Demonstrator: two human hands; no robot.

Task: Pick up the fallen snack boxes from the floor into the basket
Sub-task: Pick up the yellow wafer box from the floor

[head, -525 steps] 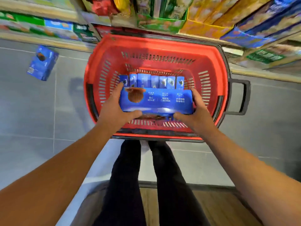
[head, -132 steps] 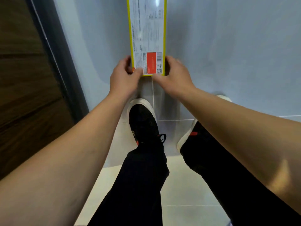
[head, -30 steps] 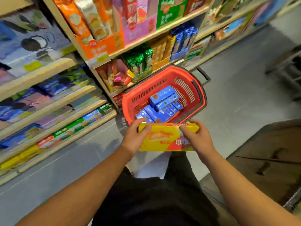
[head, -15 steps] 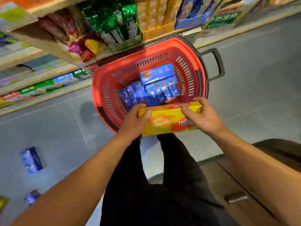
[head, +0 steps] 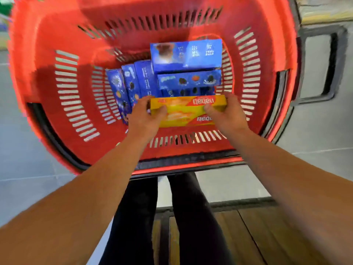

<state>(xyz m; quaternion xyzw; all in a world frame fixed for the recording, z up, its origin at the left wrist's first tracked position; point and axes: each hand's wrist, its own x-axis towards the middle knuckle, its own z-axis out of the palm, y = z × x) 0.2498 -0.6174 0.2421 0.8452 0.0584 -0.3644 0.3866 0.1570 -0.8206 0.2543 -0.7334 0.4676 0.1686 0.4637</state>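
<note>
Both hands pinch the yellow box [head: 188, 110] by its ends: the left hand [head: 143, 119] with thumb on the top face and fingers behind the left end, the right hand [head: 225, 114] likewise at the right end. The box sits level, inside the red basket [head: 63, 96], low near the front wall and just in front of the blue boxes [head: 168, 77]. To finish well, lower it flat into the free strip before that stack, keep it parallel to the front wall, and let go with both hands only once it rests, so it does not tip.
</note>
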